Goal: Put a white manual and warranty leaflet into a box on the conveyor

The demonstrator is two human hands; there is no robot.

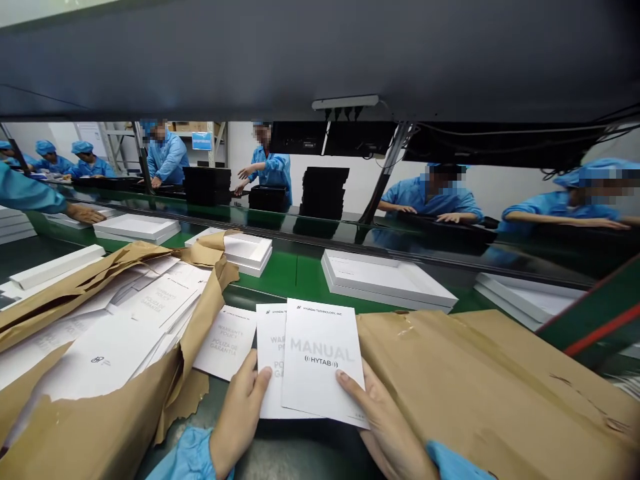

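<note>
My right hand [383, 410] grips a white manual [323, 393] marked "HYTAB", thumb on its front cover. Partly behind the manual is a white warranty booklet [270, 333], pinched at its left edge by my left hand [243, 393]. The two booklets overlap in front of me. Another warranty booklet [227, 333] lies on the bench just left of my hands. Beside it, a torn brown paper package [120, 407] holds a pile of white warranty booklets [145, 327]. Close to my right hand is a large brown paper package [480, 373].
Beyond the bench, white open boxes [387, 280] stand on a green conveyor [295, 277]. A co-worker's hand [85, 213] touches a box at the left. Several co-workers in blue handle black items opposite, near black stacks [323, 193]. A grey shelf [250, 60] hangs overhead.
</note>
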